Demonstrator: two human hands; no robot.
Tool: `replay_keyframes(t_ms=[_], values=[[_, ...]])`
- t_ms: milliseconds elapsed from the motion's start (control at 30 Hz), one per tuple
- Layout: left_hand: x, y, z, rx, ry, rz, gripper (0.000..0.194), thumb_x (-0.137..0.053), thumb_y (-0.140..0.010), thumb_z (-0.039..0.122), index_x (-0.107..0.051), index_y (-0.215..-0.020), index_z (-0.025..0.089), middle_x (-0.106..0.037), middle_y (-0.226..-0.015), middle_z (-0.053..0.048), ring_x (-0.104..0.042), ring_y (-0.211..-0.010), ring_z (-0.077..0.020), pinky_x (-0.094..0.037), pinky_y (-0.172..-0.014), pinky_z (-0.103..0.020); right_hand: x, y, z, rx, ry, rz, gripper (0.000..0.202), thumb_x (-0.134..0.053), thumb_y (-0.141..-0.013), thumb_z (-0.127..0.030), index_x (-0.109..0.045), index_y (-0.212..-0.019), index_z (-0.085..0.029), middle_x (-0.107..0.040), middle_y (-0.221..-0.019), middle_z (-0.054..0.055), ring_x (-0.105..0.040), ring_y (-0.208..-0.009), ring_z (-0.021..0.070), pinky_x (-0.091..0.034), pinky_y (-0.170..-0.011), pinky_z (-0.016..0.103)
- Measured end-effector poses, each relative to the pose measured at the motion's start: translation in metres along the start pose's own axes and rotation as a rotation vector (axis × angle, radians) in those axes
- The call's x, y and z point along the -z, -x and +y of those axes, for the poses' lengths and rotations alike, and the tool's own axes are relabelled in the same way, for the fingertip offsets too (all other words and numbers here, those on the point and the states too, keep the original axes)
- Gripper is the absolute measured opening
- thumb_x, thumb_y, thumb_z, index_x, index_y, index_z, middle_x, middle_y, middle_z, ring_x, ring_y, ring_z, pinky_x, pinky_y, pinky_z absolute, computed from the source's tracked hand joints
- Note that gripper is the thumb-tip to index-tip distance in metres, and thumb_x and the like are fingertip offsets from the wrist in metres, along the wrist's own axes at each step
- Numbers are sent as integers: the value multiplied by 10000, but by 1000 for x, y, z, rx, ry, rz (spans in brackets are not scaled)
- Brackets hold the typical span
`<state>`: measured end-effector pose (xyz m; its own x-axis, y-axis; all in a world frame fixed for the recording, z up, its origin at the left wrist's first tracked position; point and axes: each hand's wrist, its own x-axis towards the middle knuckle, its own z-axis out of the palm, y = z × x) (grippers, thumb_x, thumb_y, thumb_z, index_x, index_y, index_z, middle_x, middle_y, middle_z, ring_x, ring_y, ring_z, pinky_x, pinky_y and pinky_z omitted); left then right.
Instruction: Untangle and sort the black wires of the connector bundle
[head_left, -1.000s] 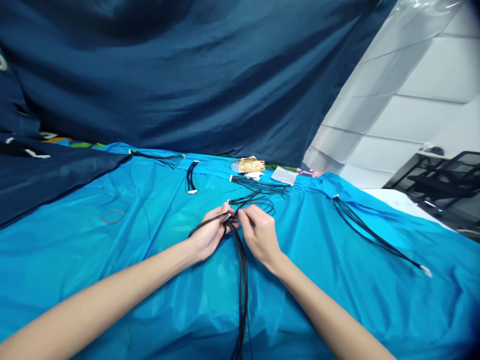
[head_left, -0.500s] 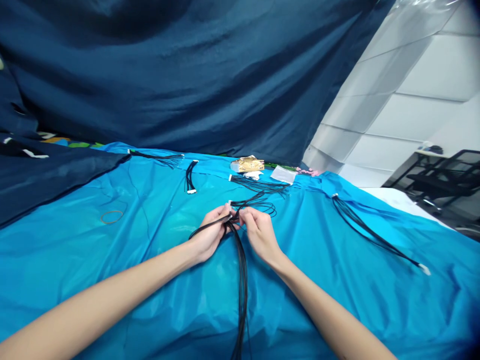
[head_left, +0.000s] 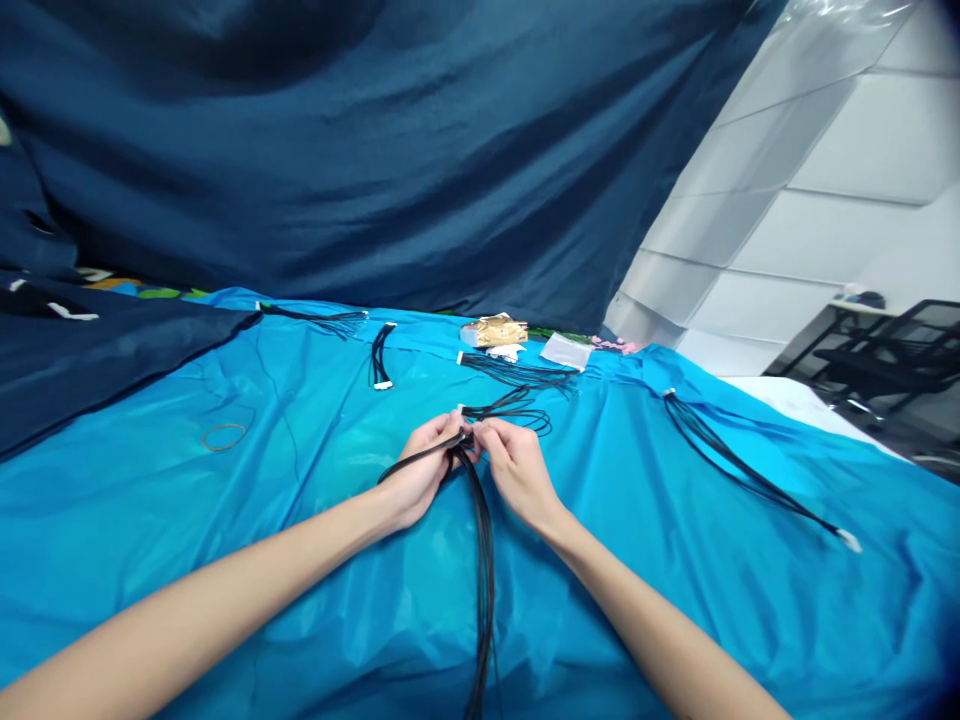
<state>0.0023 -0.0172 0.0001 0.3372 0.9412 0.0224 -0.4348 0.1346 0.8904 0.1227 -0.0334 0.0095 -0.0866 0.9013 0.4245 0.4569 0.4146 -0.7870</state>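
Note:
A bundle of thin black wires (head_left: 484, 560) runs from between my hands down to the bottom edge of the view, and one loop of it bends out to the left. My left hand (head_left: 424, 465) is closed around the upper part of this wire bundle. My right hand (head_left: 517, 465) pinches at the same spot from the right, its fingertips close to the left ones. What exactly sits between the right fingertips is too small to make out. Just beyond my fingers lies another black wire harness (head_left: 510, 405) with a white connector end.
Blue cloth (head_left: 150, 540) with folds covers the surface. On it lie a short harness (head_left: 381, 355), a long harness (head_left: 750, 465) at right, a thin brown ring (head_left: 223, 437), a gold packet (head_left: 495, 330) and a clear bag (head_left: 566, 350). A dark curtain (head_left: 337, 150) hangs behind.
My right fingertips have shifted very slightly at the wire bundle. Both arms stay almost in place, and the things on the cloth lie as before.

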Motion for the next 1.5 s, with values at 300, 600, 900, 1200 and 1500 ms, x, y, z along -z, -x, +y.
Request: replay_keyframes(t_ms=[300, 600, 900, 1200, 1500], values=[[-1, 0, 1, -13, -14, 2, 278, -567, -732, 414, -546, -705, 138, -536, -644, 0, -477, -582, -87, -344, -549, -205, 0, -1, 0, -1, -18, -10, 328, -349, -837, -281, -440, -537, -188, -452, -508, -34, -396, -492, 103, -285, -529, 219], [-1, 0, 2, -47, -57, -23, 281, -556, -740, 417, -544, -708, 137, -533, -653, 1, -468, -582, -87, -342, -548, -205, 1, -3, 1, -49, -153, -55, 325, -371, -838, -320, -441, -551, -185, -450, -524, -37, -399, -516, 102, -284, -519, 217], [0, 0, 3, -12, -40, -42, 287, -563, -730, 428, -554, -723, 141, -536, -662, 1, -466, -579, -83, -347, -557, -209, 3, -5, 3, -40, -228, -104, 328, -387, -838, -357, -452, -571, -179, -447, -543, -37, -395, -533, 98, -286, -525, 214], [2, 0, 1, 15, -14, -58, 243, -565, -742, 390, -557, -742, 147, -535, -697, 3, -477, -608, -79, -358, -560, -198, 2, -5, 6, -67, -279, -121, 322, -397, -841, -361, -456, -582, -177, -438, -547, -39, -397, -534, 94, -292, -528, 209], [1, 0, 1, 24, 0, -64, 251, -604, -708, 391, -567, -752, 147, -543, -695, 1, -487, -618, -89, -368, -572, -207, 1, -5, 5, -73, -203, -106, 330, -399, -843, -347, -463, -568, -176, -476, -535, -36, -417, -521, 97, -298, -522, 212]])
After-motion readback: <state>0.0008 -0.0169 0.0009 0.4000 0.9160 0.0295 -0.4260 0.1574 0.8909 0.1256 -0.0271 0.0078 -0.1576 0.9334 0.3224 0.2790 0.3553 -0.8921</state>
